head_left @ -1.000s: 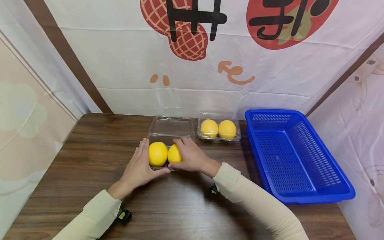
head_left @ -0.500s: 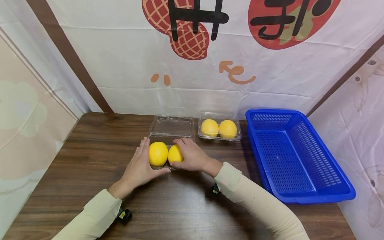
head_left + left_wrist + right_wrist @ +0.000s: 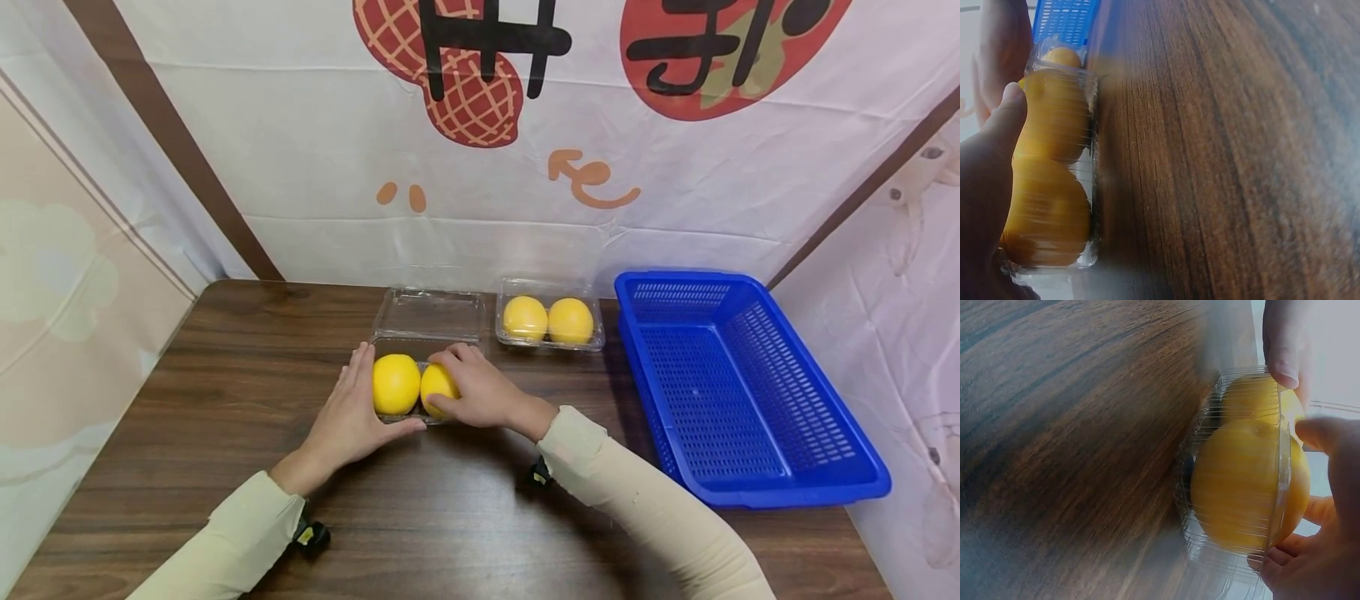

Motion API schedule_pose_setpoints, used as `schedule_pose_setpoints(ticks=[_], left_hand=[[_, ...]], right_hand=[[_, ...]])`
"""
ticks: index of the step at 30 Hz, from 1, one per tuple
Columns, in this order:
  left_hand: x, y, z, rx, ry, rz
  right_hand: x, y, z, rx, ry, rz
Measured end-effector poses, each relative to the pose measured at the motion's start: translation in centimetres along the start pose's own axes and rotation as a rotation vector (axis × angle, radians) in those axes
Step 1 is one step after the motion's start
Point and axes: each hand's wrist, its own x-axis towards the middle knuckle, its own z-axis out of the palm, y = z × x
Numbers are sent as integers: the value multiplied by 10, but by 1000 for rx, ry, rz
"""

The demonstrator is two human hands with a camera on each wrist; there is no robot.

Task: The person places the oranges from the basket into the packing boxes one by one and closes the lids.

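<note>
In the head view, a clear plastic clamshell box (image 3: 429,310) lies with its lid folded back on the wooden table. Two yellow oranges sit side by side in its base: a left orange (image 3: 396,384) and a right orange (image 3: 437,390). My left hand (image 3: 347,417) rests along the box's left end, fingers straight, thumb stretched along the front rim. With curled fingers and thumb my right hand (image 3: 483,390) grips the right orange from its right side. The right wrist view shows this orange (image 3: 1241,487) behind the ribbed box wall, with fingertips at the rim.
Behind and to the right stands a second clear box (image 3: 550,343), closed, with two oranges inside. A blue plastic basket (image 3: 757,492) stands at the table's right side. A printed cloth (image 3: 315,150) hangs along the table's back edge.
My right thumb has shifted slightly up and back along the right orange, which shows a little more of its front. My left hand and the boxes have stayed in place.
</note>
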Motion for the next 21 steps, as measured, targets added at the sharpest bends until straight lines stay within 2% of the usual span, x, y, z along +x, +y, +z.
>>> schedule_pose_setpoints(ticks=[14,21], left_hand=[[-1,-1,-1,-8,-11,0],[0,1,-4,0,-22,1]], right_hand=[[0,-1,1,35,-4,27],[0,1,0,85,20,21]])
